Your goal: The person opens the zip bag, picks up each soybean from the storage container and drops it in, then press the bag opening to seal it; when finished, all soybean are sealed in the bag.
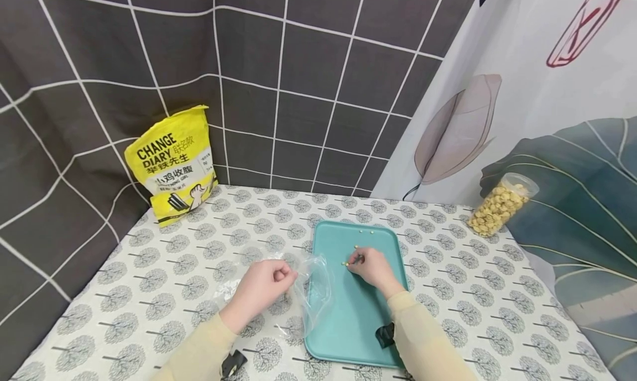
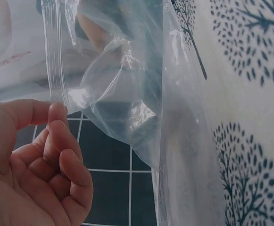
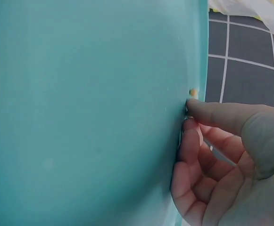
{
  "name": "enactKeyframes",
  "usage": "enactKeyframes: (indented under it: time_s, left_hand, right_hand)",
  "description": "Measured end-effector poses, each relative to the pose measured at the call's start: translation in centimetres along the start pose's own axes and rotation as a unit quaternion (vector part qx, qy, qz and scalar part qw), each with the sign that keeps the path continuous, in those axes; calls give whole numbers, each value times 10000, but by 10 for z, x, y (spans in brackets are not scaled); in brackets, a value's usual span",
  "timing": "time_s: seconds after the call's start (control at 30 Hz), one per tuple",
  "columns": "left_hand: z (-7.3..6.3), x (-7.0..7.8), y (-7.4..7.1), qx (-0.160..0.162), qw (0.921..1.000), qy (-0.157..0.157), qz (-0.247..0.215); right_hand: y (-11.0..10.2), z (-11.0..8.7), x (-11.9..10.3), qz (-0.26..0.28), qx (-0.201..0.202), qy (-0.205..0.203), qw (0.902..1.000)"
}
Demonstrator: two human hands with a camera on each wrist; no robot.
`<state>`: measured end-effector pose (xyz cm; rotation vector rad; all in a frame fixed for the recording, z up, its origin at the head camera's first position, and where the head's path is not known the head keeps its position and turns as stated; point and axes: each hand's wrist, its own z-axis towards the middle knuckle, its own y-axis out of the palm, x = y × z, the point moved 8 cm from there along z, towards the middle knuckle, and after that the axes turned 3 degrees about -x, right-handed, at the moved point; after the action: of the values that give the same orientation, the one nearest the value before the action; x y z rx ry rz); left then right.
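A clear zip-top plastic bag (image 1: 316, 292) hangs from my left hand (image 1: 264, 287), its lower part spread over the table and the tray's left edge. Thumb and index finger pinch the bag by its ribbed zip edge (image 2: 55, 56). Over the middle of the teal tray (image 1: 343, 325) is my right hand (image 1: 371, 267), fingertips down at the surface. Its thumb and index finger close around a tiny yellow piece, mostly hidden by the fingertips. Another small yellow piece (image 3: 193, 92) lies just beyond the thumb. Small pale pieces (image 1: 371, 232) lie near the tray's far edge.
A yellow snack bag (image 1: 174, 165) stands at the back left against the dark grid curtain (image 1: 318, 82). Toward the back right, a clear tub of popcorn-like pieces (image 1: 500, 204) leans against the patterned cloth. Tree-print cloth (image 1: 164, 281) covers the table.
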<state>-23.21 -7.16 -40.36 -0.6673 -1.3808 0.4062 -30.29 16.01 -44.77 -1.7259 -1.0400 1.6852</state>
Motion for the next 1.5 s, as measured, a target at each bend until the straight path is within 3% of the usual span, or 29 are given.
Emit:
enactKeyframes:
  time_s: [0.4,0.7,0.93,1.23,1.5]
  left_hand:
    - [0,-1,1,-52,10000,-51,13]
    - [0,1,2,-65,9999,-55,-102]
    - [0,3,3,-105,9998,-39,-178]
    - [0,4,3,-66,10000,24,22]
    - [-1,6,4,-88,9999,73,-53]
  right_hand:
    - [-11,-12,4,158,131,8,9998]
    - [-11,-28,-12,267,164,-353,9989]
    - [-3,-40,-34,502,-151,-784,9955]
    - [12,-54,-63,606,-611,-1563,9839]
    - [20,-58,-73,690,-788,-1781,9784]
